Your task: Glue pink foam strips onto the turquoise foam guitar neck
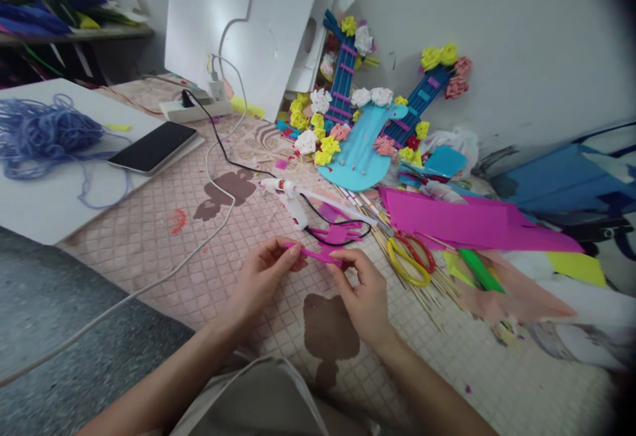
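Seen from the head camera, a narrow magenta strip (318,255) spans the gap between my two hands, close above the patterned tablecloth (278,327) and on my side of a white glue gun (293,205). My left hand (263,272) pinches one end between thumb and fingertips; my right hand (368,291) grips the other the same way, its fingers curled in tight. How much clearance lies beneath the strip, I cannot tell.

The danger, as I judge it, sits at both ends: a hard pull or an uneven twist could crease or tear so thin a piece, and a loose pinch on either side could let it drop. Just beyond my fingers, a black cord (217,132) loops across loose magenta pieces (338,232); a knuckle catching that loop could drag the gun toward me. Whether its nozzle is hot does not show, but a careless reach forward could bring skin or paper against it. On my right, yellow-handled scissors (407,262) lie among thin sticks (381,244), near enough for a wandering elbow to scatter them.

The strip's long axis runs crosswise before me, left to right, slanting so that its right end sits lower in view than its left.
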Tool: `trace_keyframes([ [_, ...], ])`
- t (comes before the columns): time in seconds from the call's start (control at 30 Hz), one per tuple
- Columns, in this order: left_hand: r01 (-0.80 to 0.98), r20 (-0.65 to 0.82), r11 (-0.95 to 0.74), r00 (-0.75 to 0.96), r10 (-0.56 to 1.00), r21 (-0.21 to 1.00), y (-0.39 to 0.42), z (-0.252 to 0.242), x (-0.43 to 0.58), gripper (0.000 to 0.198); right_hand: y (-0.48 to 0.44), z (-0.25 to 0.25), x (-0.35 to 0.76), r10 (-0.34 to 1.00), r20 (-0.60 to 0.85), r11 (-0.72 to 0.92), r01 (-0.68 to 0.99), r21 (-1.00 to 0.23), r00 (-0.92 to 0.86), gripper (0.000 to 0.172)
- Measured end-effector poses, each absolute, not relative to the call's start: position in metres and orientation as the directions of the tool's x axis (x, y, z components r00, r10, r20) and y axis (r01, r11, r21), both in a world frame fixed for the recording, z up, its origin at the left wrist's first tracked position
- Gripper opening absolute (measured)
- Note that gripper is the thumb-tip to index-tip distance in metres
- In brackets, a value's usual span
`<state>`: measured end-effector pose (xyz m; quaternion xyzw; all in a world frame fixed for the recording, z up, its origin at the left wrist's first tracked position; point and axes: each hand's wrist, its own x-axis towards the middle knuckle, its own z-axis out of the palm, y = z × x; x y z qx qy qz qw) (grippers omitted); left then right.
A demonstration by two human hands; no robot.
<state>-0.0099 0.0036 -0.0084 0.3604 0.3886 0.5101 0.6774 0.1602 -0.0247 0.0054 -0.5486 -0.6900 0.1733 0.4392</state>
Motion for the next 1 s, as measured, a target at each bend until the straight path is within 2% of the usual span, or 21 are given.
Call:
trace_keyframes([
  [0.13, -0.397, -0.172, 0.235, 0.187, 0.967, 0.888, 0.005, -0.009, -0.013, 0.023, -0.019, 0.008, 0.169, 0.884, 0.457, 0.397, 0.667, -0.630, -0.094, 0.006],
  [0.27, -0.318, -0.145, 0.187, 0.150, 0.978, 0.930, 0.008, -0.006, -0.024, 0.023, -0.002, 0.015, 0.193, 0.855, 0.515, 0.359, 0.790, -0.498, -0.064, 0.005],
  [0.47, 0.013, -0.020, 0.018, 0.203, 0.979, 1.000, 0.002, -0.003, -0.032, 0.020, 0.052, 0.022, 0.233, 0.851, 0.525, 0.283, 0.850, -0.444, -0.009, 0.006],
  [0.6, 0.304, 0.068, -0.164, 0.302, 0.951, 0.938, -0.007, -0.008, -0.031, 0.024, 0.095, 0.014, 0.239, 0.923, 0.382, 0.229, 0.856, -0.463, -0.040, 0.008],
  [0.67, 0.384, 0.091, -0.231, 0.350, 0.932, 0.894, -0.010, -0.010, -0.031, 0.022, 0.110, 0.007, 0.237, 0.940, 0.336, 0.217, 0.861, -0.460, -0.058, 0.009],
  [0.83, 0.366, 0.135, -0.289, 0.393, 0.910, 0.885, -0.010, -0.012, -0.033, 0.015, 0.125, 0.001, 0.235, 0.959, 0.271, 0.204, 0.861, -0.466, -0.081, 0.012],
  [1.0, 0.372, 0.168, -0.311, 0.368, 0.914, 0.875, -0.007, -0.017, -0.031, 0.008, 0.102, 0.017, 0.237, 0.929, 0.369, 0.222, 0.843, -0.490, -0.030, 0.013],
])
